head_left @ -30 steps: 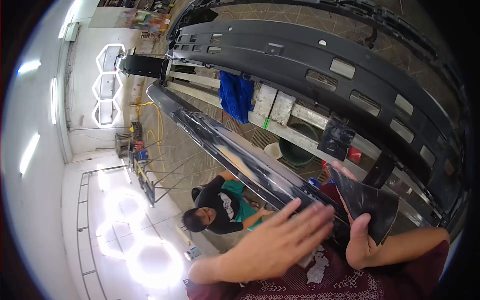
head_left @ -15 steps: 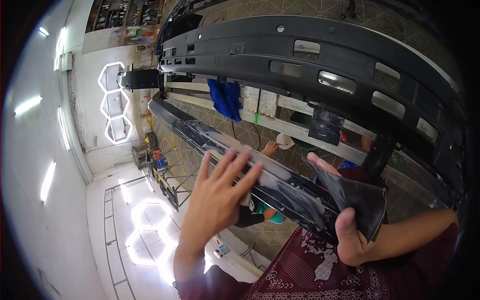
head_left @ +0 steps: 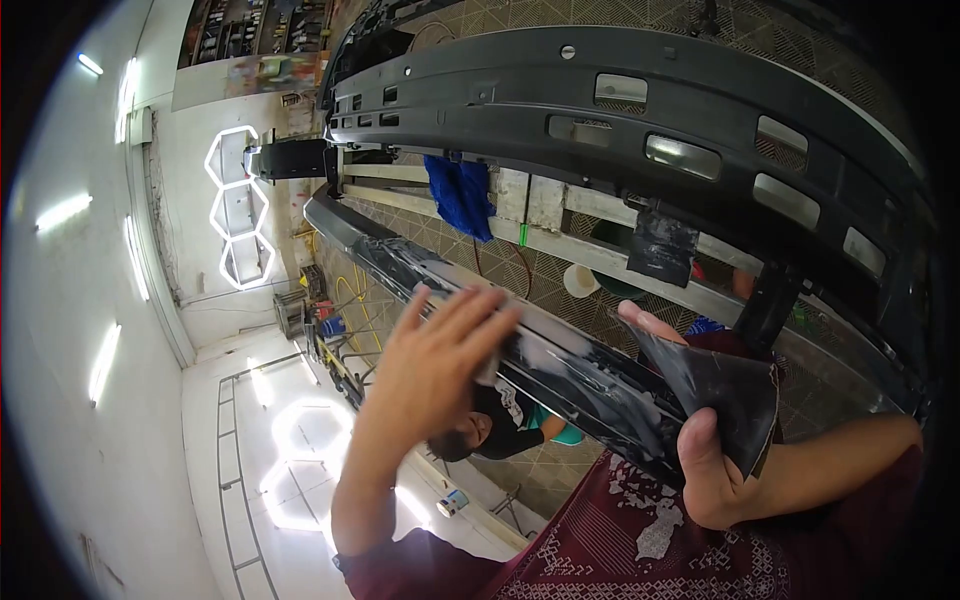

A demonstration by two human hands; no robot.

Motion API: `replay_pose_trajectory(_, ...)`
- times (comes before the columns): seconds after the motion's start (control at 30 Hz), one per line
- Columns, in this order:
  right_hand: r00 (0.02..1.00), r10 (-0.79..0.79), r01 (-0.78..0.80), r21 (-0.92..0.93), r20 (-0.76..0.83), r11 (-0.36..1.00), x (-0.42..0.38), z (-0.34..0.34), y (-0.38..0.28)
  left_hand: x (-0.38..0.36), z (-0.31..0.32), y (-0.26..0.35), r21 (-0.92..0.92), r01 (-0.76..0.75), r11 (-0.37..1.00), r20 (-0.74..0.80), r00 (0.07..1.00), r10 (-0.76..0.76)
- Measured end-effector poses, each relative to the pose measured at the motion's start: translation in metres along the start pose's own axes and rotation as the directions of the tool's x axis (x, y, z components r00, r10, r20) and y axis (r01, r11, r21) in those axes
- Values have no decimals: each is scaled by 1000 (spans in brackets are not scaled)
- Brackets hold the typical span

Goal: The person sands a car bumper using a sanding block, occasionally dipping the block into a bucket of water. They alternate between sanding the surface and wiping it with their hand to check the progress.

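Observation:
My left hand lies over a long dark bumper piece, its fingers stretched along the surface and slightly blurred. Pale grey and whitish smears, like sanded filler or wet residue, cover the piece. In my right hand is a bent black sheet of sandpaper, with the thumb in front and the fingers behind its far edge. That hand is close to the near end of the piece. What lies beneath my left palm is hidden.
A large black bumper with cutouts lies beyond, on a stand. Blue cloth and a dark sheet hang there. A white tub is on the floor. Another person crouches below, one hand near something teal.
My left hand has shifted slightly and its fingers are closer together. The other person's hand has left the white tub, and their head now shows. My right hand keeps the sandpaper.

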State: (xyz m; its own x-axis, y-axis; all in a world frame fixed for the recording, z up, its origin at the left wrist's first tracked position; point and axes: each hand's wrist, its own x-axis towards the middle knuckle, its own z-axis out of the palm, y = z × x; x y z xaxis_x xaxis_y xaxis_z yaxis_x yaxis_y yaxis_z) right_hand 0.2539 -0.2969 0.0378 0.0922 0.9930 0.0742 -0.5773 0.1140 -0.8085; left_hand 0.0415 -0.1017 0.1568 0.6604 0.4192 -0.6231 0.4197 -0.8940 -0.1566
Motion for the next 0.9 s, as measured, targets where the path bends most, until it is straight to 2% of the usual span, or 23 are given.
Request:
replay_pose_trajectory(0.13, 1000, -22, 22, 11, 8, 1000, 0, 2, 4, 2, 9, -69, -21, 117, 993, -21, 993, -118)
replay_pose_trajectory(0.2, 999, -32, 32, 22, 7, 999, 0, 3, 5, 7, 14, -100, -1, 230, 973, 31, 973, -230)
replay_pose_trajectory(0.27, 999, -31, 30, 30, 20, 999, 0, 3, 5, 14, 22, -128, 3, 250, 968, 47, 967, -249)
replay_pose_trajectory(0.43, 1000, -15, 14, 52, 21, 999, 1, 2, 3, 29, 13, -133, 39, 316, 948, 142, 937, -319)
replay_pose_trajectory(0.5, 1000, -16, 14, 56, 23, 998, 1, 2, 3, 33, 4, -122, -48, 223, 974, 200, 957, -210)
replay_pose_trajectory(0.63, 999, -36, 35, 40, 22, 999, 2, 1, 5, 41, -11, -90, -60, 172, 983, 298, 943, -147)
replay_pose_trajectory(0.7, 999, -45, 44, 17, 15, 999, 2, 1, 5, 41, -12, -74, -57, 73, 996, 286, 957, -54)
replay_pose_trajectory(0.73, 999, -38, 37, 23, 19, 999, 2, 1, 5, 40, -12, -64, -58, 70, 996, 287, 957, -51)
replay_pose_trajectory(0.8, 999, -29, 29, 26, 21, 999, 2, 0, 5, 37, -12, -42, -135, -119, 984, 160, 977, 140)
replay_pose_trajectory(0.83, 999, -30, 29, 40, 14, 999, 2, 1, 4, 37, -13, -28, -136, -122, 983, 160, 977, 143)
replay_pose_trajectory(0.9, 1000, -26, 25, 54, 8, 998, 2, 0, 0, 38, -15, 1, -322, -197, 926, 119, 962, 246)
